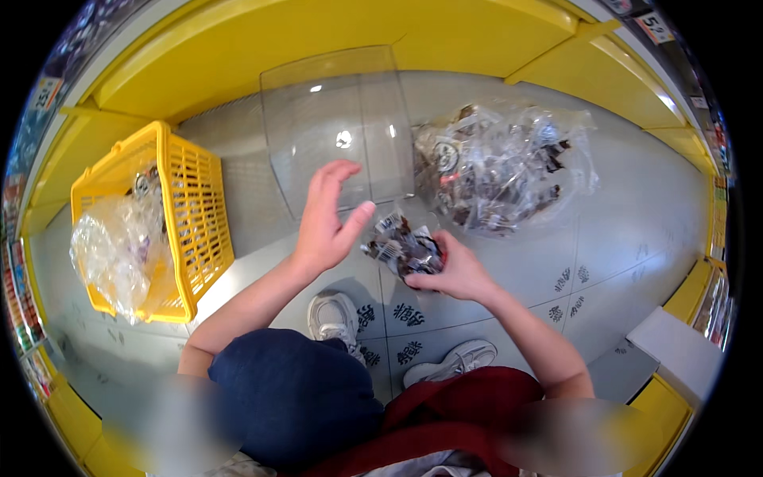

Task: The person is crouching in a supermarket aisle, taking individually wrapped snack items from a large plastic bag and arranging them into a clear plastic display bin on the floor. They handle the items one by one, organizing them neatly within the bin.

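My right hand (456,268) grips a bunch of small clear-wrapped packets (411,247) with dark contents, low over the tiled floor. Fingers apart and holding nothing, my left hand (331,217) is to the left of the packets, by the near edge of a clear plastic bin (334,131). Just right of that bin lies a large clear plastic bag (506,167) full of similar dark packets. A yellow plastic basket (199,214) stands at the left, with crumpled clear plastic (116,256) and some dark packets in it.
Yellow shelf bases (334,30) curve along the far side, with stocked shelves at both rims. A white box (679,352) sits at the lower right. My shoes (334,316) are on the grey floor tiles (530,262), which bear dark printed marks.
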Tool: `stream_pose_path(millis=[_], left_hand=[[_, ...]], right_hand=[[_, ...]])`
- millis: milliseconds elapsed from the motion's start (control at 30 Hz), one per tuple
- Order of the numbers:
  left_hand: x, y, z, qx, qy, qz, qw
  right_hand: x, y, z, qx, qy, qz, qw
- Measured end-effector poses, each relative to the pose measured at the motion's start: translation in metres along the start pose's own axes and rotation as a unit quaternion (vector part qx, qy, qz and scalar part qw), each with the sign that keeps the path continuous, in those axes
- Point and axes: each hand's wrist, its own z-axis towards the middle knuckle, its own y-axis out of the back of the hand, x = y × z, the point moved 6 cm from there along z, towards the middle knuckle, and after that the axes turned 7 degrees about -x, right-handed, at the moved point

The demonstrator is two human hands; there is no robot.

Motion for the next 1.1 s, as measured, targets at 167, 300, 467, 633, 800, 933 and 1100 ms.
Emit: stream_pose_path(millis=[167, 300, 467, 633, 800, 933, 1100], left_hand=[[0.018, -0.028, -0.051, 0.152, -0.018, 0.029, 0.988], [0.027, -0.04, -0.062, 0.177, 0.072, -0.01, 0.982], [0.027, -0.064, -0.073, 0.15, 0.325, -0.407, 0.84], [0.028, -0.05, -0.031, 0.147, 0.318, -0.303, 0.886], [0.031, 0.005, 0.039, 0.089, -0.027, 0.246, 0.965], [0.079, -0.01, 0.031, 0.112, 0.091, 0.224, 0.964], [0.069, -0.007, 0.008, 0.059, 0.226, -0.077, 0.969]], right_hand=[[-0.066, -0.05, 0.045, -0.086, -0.005, -0.024, 0.996], [-0.07, -0.027, 0.032, -0.15, 0.04, 0.16, 0.975], [0.005, -0.011, 0.01, -0.073, 0.054, 0.402, 0.911], [0.043, -0.015, 0.02, -0.115, 0.077, 0.452, 0.881], [0.013, -0.068, 0.024, -0.164, 0.115, 0.016, 0.98], [0.015, -0.1, 0.013, -0.205, 0.184, -0.035, 0.961], [0.055, -0.071, 0.019, -0.255, 0.076, 0.302, 0.915]])
